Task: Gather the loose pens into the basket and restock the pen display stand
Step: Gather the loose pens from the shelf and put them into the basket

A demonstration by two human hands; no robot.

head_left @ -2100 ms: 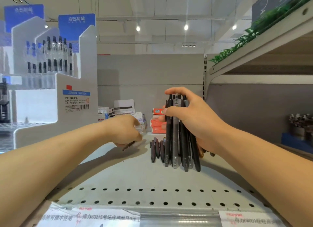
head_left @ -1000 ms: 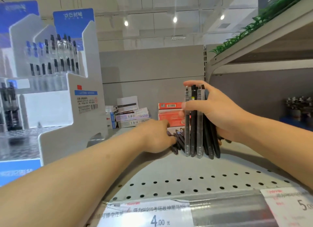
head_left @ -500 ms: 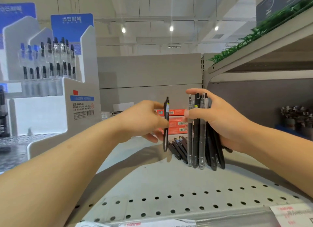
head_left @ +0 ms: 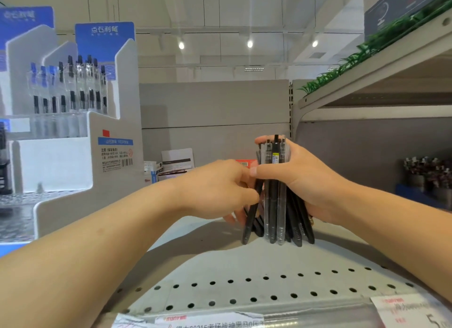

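Pens being gathered into one upright bundle on the shelf

Bundle of pens (head_left: 276, 193) is held upright in the right hand (head_left: 303, 181), its grip curled fully round the barrels with the thumb across the near side, so that the tips can be stood level on the shelf (head_left: 220, 274) and more can be added from the left; the left hand (head_left: 220, 188) is brought in from the left with its fingers pinched on a single black pen (head_left: 250, 220), which is tilted against the left edge of the bundle, judged to be in the act of being merged; a few loose pens appear to lie on the shelf behind, mostly hidden; both forearms are stretched forward and inward; the pen display stand (head_left: 73, 137) is seen at far left, partly stocked; no basket is in view.
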